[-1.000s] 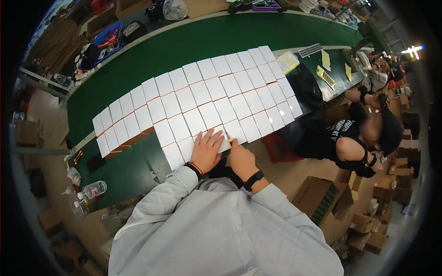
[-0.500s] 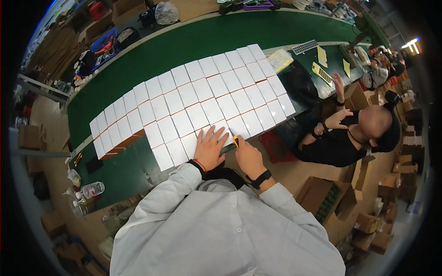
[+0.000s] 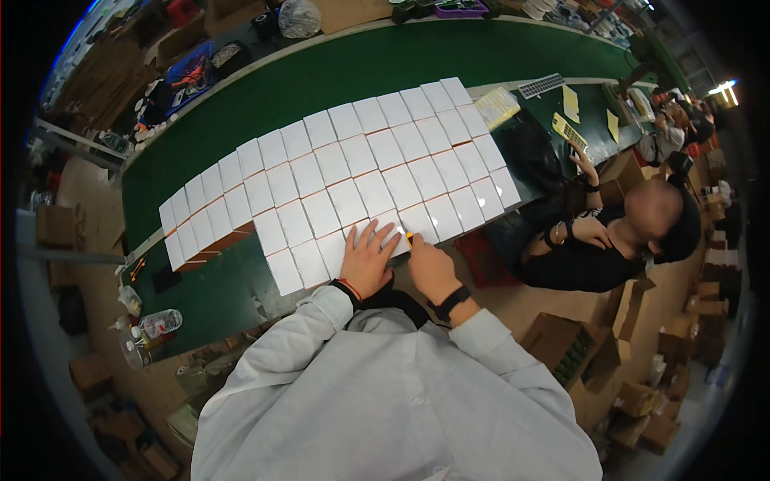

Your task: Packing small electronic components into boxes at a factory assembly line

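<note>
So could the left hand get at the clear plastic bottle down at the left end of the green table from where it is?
Probably, with a long stretch. The left hand lies flat on the white boxes; the bottle lies well off to its left, with only bare green table between.

A long green tabletop [image 3: 337, 76] runs across a workshop; brown cardboard boxes [image 3: 561, 345] crowd the tan floor [image 3: 513, 301] at right, and a bright lamp [image 3: 726, 86] glows far right

we note a long green bench [image 3: 337, 72] running from lower left to upper right. on it lie rows of white boxes [image 3: 353, 172] edge to edge, yellow sheets [image 3: 571, 103] at upper right, a plastic bottle [image 3: 156, 325] at lower left.
</note>
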Demonstrator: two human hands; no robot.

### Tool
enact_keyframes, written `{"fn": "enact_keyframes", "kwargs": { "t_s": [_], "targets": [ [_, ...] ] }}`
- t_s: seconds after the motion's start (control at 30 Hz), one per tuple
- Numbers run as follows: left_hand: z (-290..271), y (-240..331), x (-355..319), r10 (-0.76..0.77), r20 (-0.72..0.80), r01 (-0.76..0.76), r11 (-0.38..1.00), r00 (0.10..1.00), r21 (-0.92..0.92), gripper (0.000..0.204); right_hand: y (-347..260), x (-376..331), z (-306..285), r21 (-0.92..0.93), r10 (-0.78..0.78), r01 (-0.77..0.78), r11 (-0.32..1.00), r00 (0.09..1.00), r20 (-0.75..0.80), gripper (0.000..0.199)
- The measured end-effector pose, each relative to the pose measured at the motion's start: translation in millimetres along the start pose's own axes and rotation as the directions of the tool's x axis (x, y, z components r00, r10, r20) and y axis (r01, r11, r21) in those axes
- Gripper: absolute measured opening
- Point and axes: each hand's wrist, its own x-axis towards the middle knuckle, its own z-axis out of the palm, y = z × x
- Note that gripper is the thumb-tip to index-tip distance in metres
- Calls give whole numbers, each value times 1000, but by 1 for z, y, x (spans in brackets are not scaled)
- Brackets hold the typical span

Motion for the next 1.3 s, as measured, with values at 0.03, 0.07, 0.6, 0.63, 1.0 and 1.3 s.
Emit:
{"fn": "enact_keyframes", "kwargs": {
  "t_s": [0.03, 0.07, 0.6, 0.63, 1.0, 1.3],
  "targets": [
    [0, 0, 2, 0, -1, 0, 1000, 1000, 13, 80, -2, 9, 0, -30, 6, -5, 1000, 999, 36, 33],
    [0, 0, 4, 12, 1, -12, 1000, 1000, 4, 80, -3, 12, -1, -60, 15, -11, 998, 997, 71, 30],
    [14, 37, 46, 35, 8, -35, 999, 999, -41, 82, 56, -7, -24, 78, 33, -28, 997, 998, -60, 48],
    [15, 37, 46, 25, 13, -25, 999, 1000, -32, 82, 57, -5, -23, 88, -8, 13, 996, 999, -50, 50],
    [13, 50, 52, -49, 27, 49, 999, 998, -8, 76, 61, -11, -13, 9, 32, -32, 999, 999, -11, 55],
    [19, 49, 52, -35, 34, 34, 999, 999, 19, 85, 43, -1, -7, -275, 31, -62, 959, 993, -114, 63]
  ]
}}
